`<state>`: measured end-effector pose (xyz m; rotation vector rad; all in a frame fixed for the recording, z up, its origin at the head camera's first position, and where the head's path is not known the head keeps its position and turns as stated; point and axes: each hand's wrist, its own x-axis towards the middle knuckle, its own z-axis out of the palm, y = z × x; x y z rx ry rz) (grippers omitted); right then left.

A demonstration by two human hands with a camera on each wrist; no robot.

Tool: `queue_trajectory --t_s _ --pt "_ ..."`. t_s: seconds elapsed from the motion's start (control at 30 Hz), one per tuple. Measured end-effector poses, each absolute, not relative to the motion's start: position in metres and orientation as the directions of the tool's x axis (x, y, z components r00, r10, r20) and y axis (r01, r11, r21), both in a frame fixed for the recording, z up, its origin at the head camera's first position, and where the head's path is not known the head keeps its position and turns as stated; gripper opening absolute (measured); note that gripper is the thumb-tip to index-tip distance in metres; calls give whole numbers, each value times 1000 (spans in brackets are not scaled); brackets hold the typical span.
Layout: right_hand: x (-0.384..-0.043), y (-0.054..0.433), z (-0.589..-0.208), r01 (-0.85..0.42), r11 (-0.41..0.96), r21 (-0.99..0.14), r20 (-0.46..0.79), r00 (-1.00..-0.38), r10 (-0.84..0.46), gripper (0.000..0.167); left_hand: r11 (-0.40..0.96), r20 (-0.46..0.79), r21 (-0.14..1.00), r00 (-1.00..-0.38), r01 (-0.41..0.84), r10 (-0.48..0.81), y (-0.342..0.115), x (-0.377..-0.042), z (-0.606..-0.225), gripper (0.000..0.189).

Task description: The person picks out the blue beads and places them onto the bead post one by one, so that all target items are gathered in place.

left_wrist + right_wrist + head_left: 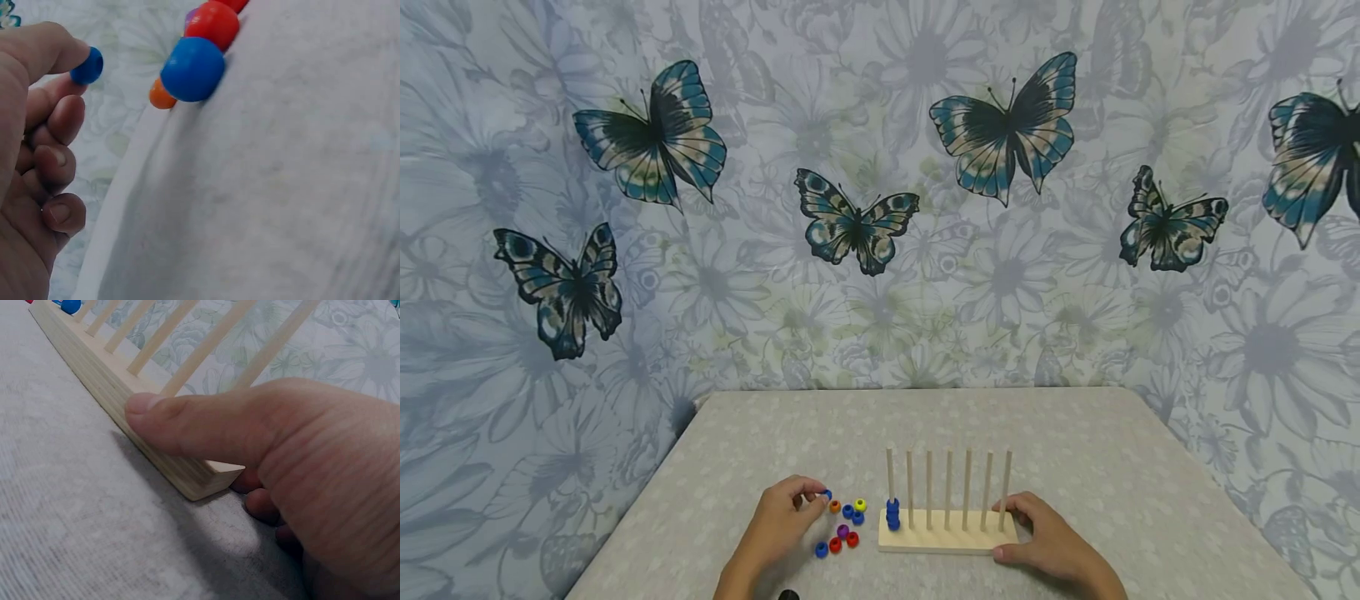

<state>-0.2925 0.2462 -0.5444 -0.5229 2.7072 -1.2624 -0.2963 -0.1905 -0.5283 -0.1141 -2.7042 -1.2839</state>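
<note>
My left hand (784, 518) pinches a blue bead (87, 65) between thumb and index finger, its hole showing in the left wrist view. The bead is held beside the loose beads, near an orange bead (835, 506). On the right stands a wooden peg rack (936, 543) with a row of several upright pegs. Blue beads (892, 514) are stacked low on its leftmost peg; the other pegs are bare. My right hand (1048, 537) grips the rack's right end, thumb along the front side and fingers behind, partly hidden.
Between left hand and rack lie loose beads, among them a yellow bead (861, 505), a purple bead (842, 531), a red bead (852, 539) and a blue bead (822, 549). A dark round object (788, 595) shows at the bottom edge. The cloth-covered table (820, 433) meets a butterfly-patterned wall (880, 333).
</note>
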Motion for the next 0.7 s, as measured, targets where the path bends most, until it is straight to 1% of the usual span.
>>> queue_trajectory --t_s 0.1,0.2,0.27,0.43,0.6,0.7 --pt "-293 244 -545 -258 600 -757 37 -934 -355 57 624 198 772 -979 124 -51 -190 -295 -530 8" --pt "-293 242 -544 -265 603 -752 38 -931 -362 56 618 255 772 -963 147 -90 -188 -294 -529 9" --pt "-293 240 -543 -270 599 -754 42 -929 -366 56 616 321 763 -942 195 -99 -187 -295 -528 11" --pt "-293 241 -544 -282 589 -757 56 -927 -371 56 602 466 732 -879 319 -101 -182 -295 -521 19" --pt "-291 245 -544 -287 610 -738 57 -929 -367 56 579 533 708 -844 403 -65 -175 -295 -516 19" --pt "-291 246 -543 -297 612 -733 68 -927 -369 57 571 590 675 -807 467 -37 -172 -297 -514 19"
